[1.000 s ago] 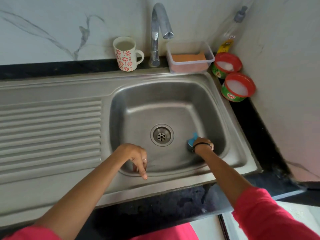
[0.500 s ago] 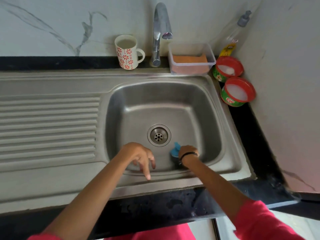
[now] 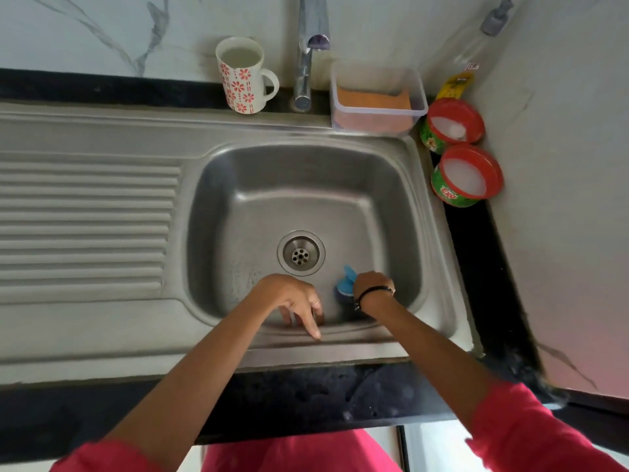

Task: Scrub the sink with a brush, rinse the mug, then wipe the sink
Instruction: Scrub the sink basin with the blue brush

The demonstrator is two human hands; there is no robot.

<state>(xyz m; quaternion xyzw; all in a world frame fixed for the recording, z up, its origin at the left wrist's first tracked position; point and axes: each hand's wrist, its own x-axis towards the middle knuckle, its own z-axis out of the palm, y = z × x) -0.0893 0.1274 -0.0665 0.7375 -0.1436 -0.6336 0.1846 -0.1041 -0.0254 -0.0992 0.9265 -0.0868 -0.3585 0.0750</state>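
Stainless steel sink (image 3: 391, 212): square basin, round perforated drain (image 3: 301, 253), ribbed draining board (image 3: 85, 226) at left, set in a black stone counter (image 3: 306, 396).
Brush (image 3: 346, 284): blue handle, dark head, on the basin floor near the front wall, right of the drain; mostly hidden by the right hand (image 3: 371, 282), which grips it. Fingers not visible.
Left hand (image 3: 292, 298): holds nothing, fingers loosely bent, index fingertip on the basin's front rim.
Mug (image 3: 242, 74): white, red flower print, upright behind the sink, left of the tap (image 3: 308, 52), whose top is cut off.
Clear tub (image 3: 377, 98): orange contents, indistinct.
Two red-rimmed green pots (image 3: 466, 175); pump bottle (image 3: 476, 39), blurred, in the corner.
Marbled white walls.
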